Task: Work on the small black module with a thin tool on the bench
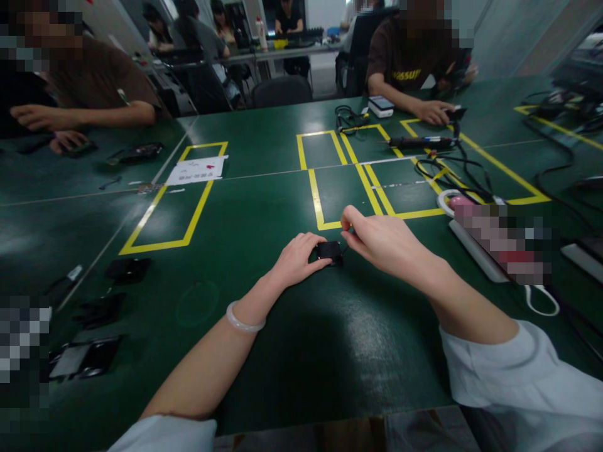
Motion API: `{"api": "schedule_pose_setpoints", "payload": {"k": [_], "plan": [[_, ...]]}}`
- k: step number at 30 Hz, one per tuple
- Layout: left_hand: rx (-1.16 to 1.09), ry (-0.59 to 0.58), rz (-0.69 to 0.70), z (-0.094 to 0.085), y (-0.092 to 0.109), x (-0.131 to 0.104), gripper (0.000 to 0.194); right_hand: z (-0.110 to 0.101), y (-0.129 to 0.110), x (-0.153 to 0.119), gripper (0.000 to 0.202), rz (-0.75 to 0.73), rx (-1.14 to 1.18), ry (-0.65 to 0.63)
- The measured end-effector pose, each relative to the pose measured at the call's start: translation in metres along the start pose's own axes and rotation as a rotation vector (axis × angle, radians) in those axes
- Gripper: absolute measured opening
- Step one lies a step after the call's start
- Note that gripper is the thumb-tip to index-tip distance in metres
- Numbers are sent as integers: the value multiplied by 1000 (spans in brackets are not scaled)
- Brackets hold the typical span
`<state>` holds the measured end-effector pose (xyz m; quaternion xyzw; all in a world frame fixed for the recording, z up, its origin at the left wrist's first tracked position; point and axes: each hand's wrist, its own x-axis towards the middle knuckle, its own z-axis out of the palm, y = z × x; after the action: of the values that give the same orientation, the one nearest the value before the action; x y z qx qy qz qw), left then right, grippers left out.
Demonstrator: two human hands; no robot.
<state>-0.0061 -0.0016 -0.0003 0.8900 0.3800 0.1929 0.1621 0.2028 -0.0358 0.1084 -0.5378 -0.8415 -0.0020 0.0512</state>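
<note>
A small black rectangular device point(329, 251) rests on the green table near the middle. Around its left side are the fingers and thumb of my left hand point(301, 258), which grips it against the tabletop. Just right of the device is my right hand point(377, 235), with thumb and index finger pinched together. Something thin and dark shows between those fingertips and the device, too small to make out clearly.
Yellow tape outlines mark the green table point(264, 220). A white paper label point(196, 169) lies beyond my left hand. Black parts point(127, 270) are at the left. A pink item point(494, 238), black cables point(466, 169) and a screwdriver-like tool point(421, 142) are at the right. People sit across.
</note>
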Motion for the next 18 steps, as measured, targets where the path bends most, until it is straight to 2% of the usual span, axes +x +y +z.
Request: {"api": "schedule_pose_setpoints", "payload": {"k": [18], "plan": [[0, 4, -6, 0, 1, 0, 37, 2, -2, 0, 23, 8, 2, 35]]}}
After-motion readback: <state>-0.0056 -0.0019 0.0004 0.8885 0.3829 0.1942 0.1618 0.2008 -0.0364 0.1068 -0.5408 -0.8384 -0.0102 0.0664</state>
